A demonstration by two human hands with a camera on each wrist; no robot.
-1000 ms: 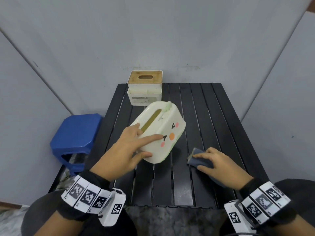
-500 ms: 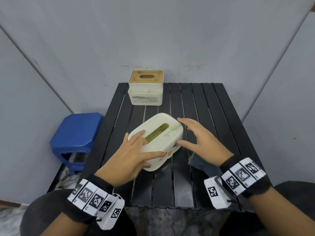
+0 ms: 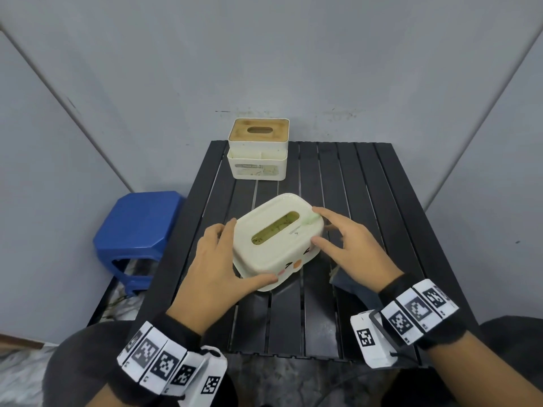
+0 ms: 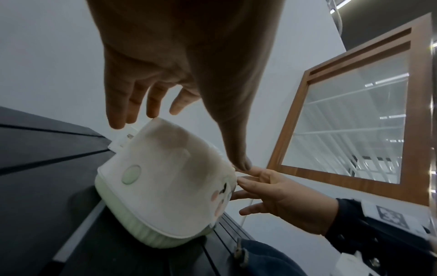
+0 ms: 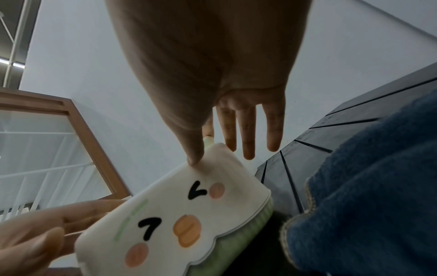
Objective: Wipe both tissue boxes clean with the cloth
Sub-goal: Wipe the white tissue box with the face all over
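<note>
While both hands frame the cream tissue box (image 3: 277, 240) with the cartoon face, neither holds the cloth, so no wiping is under way at this moment. The left hand (image 3: 219, 267) is spread wide along the box's near-left end, thumb laid against the front face by the pink cheek marks, fingers reaching up the far-left corner; it steadies the box with straight fingers and does not curl round it. The right hand (image 3: 349, 248) is likewise spread, thumb tip on the top edge, index finger near the green tab at the far-right corner, the other fingers extended beside the box without clearly touching it. In the wrist views the box looks tipped, its ribbed green base partly lifted off the slats.

The blue cloth (image 3: 345, 282) lies on the bench (image 3: 382, 201) just beside the box, under the right wrist, touched by neither hand. The second tissue box (image 3: 258, 151), white with a wooden lid, stands well apart at the bench's far edge, untouched.

Whether the cream box has been wiped at all cannot be told from its surface. My judgement: it is being turned or set down between wipes, and the wooden-lidded box remains to be done.

A blue stool (image 3: 139, 230) stands left of the bench.
</note>
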